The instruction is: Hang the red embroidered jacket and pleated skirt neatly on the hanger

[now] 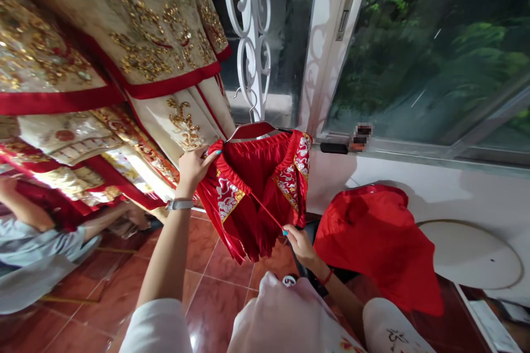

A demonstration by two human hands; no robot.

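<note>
A red satin skirt-like garment with a gathered waistband and silver-and-gold embroidered panels is on a hanger in the middle of the head view. My left hand is closed around the left end of the waistband, thumb on top. A thin red cord runs taut from the garment's front edge down to the right. Its lower end is pinched between the fingertips of my right hand, just below the right embroidered panel. The garment hides part of the hanger's bar.
Cream robes with gold sequins hang close on the left. A white scrollwork stand rises behind the garment, before the window. Red cloth is draped at right beside a round white board. Another person sits at left.
</note>
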